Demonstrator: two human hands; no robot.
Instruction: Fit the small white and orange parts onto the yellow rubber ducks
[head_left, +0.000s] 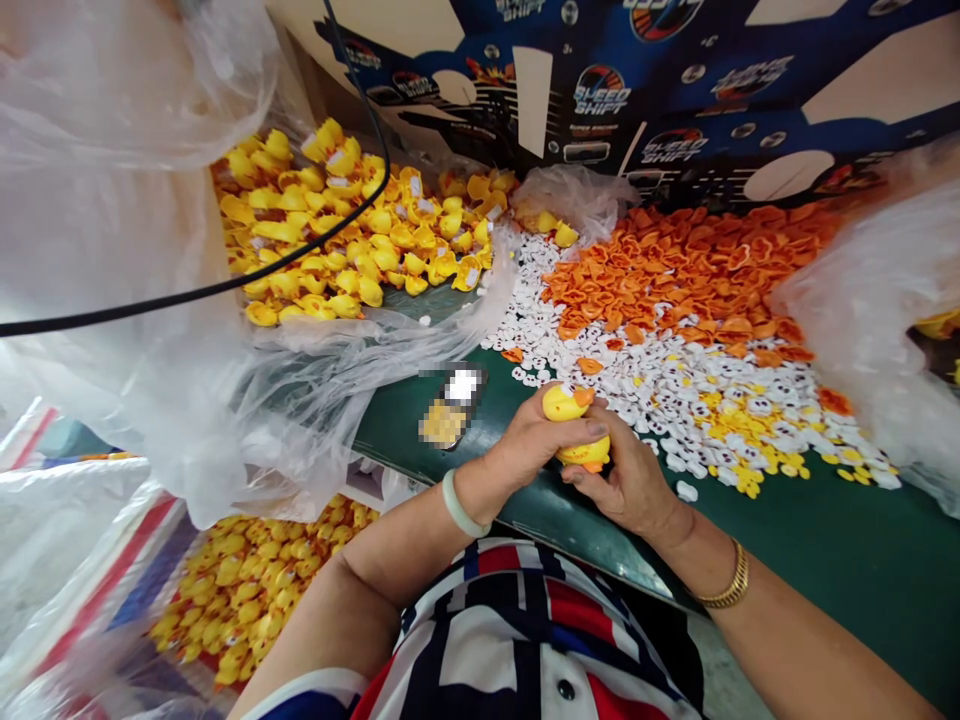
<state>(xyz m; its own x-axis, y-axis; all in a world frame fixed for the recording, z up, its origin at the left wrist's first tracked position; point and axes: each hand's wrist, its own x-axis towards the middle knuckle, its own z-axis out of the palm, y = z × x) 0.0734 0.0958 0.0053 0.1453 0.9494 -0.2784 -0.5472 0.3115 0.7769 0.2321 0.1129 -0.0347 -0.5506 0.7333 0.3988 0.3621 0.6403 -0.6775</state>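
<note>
Between my two hands sits a small yellow toy duck (568,402) with an orange beak and orange at its base. My left hand (536,432) grips it from the left, thumb laid across its body. From the right, my right hand (626,470) closes its fingers on the duck's lower part. Just beyond the hands spreads a heap of white eye pieces (675,390) with dark dots. Small yellow discs (750,420) lie among them. Behind these is a pile of orange beak pieces (697,265).
Yellow duck parts (360,235) are piled at the back left, by plastic sheeting (172,380). A black cable (300,250) crosses there. A blurred-out object (454,405) lies on the green table (847,560). Below left, a bag holds many ducks (255,580). Printed cardboard (600,100) stands behind.
</note>
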